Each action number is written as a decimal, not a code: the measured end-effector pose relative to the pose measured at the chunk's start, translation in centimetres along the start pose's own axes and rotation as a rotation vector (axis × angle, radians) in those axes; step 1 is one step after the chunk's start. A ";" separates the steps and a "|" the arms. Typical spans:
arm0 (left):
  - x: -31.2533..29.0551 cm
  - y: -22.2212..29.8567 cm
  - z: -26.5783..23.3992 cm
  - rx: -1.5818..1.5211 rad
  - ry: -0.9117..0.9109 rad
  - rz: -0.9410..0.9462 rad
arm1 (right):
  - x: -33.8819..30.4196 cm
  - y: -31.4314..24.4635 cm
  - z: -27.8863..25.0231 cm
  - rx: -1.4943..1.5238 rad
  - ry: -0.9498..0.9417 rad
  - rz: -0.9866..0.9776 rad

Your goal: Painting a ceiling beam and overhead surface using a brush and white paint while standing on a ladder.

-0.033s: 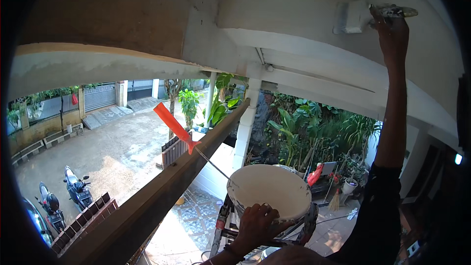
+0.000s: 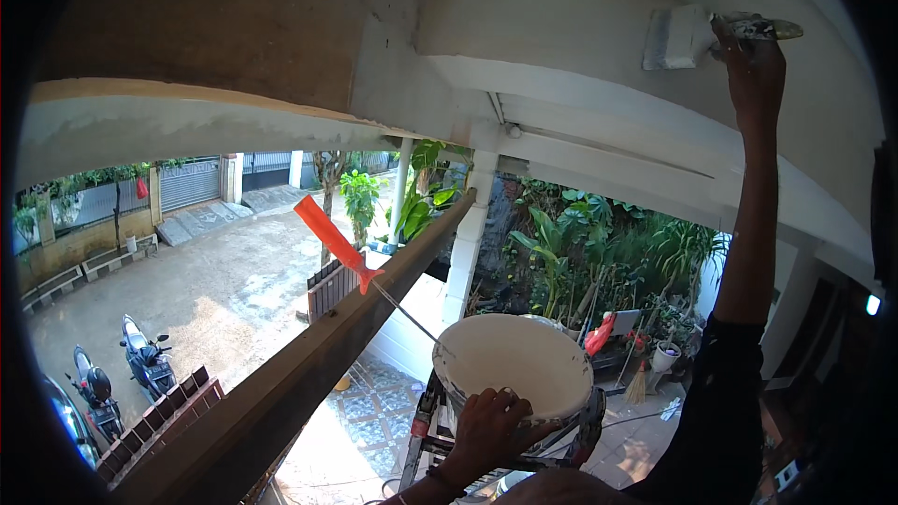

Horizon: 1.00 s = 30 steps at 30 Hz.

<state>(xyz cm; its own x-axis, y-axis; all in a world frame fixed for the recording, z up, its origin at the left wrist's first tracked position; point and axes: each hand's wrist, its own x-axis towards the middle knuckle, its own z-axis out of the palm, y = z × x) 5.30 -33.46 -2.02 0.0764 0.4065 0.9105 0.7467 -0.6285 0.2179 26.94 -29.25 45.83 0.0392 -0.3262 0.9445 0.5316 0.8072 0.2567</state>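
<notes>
High at the upper right, my right hand [image 2: 756,61] is closed around the paint-smeared handle of a wide paintbrush [image 2: 681,37]. Its pale bristles lie against the off-white beam [image 2: 552,23]. Down at the lower middle, my left hand [image 2: 488,430] grips the near rim of a bucket [image 2: 449,391], fingers curled over the edge. The bucket's cream inside shows, but how much paint it holds I cannot tell. Out of its left side leans a thin metal rod with an orange handle [image 2: 332,236]. Beneath the bucket stands a paint-spattered ladder [image 2: 418,435], partly hidden.
A long brown beam [image 2: 327,332] slants across on the left, close to the orange handle. Below are a tiled floor [image 2: 374,411], a driveway [image 2: 215,262] with parked motorcycles [image 2: 145,355], and garden plants [image 2: 589,243] behind a white post [image 2: 465,252].
My right hand and the paintbrush have shifted slightly to the right along the beam. My left hand and the bucket stay where they were.
</notes>
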 end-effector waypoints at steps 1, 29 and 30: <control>0.0 -0.1 0.1 0.001 0.007 0.019 | 0.0 -0.6 -0.6 -0.050 0.027 -0.007; 0.5 0.5 -0.9 0.060 -0.036 0.055 | 2.3 3.0 -5.4 -0.490 0.363 -0.250; 0.6 0.4 -0.9 0.058 -0.030 0.055 | 2.1 2.4 -5.8 -0.583 0.403 -0.220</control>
<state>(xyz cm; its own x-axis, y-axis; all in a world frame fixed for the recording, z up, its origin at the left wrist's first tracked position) 5.08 -34.08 -1.04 0.1373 0.3928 0.9093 0.7778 -0.6112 0.1465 33.22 -30.86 47.25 0.1277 -0.6962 0.7064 0.9216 0.3465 0.1748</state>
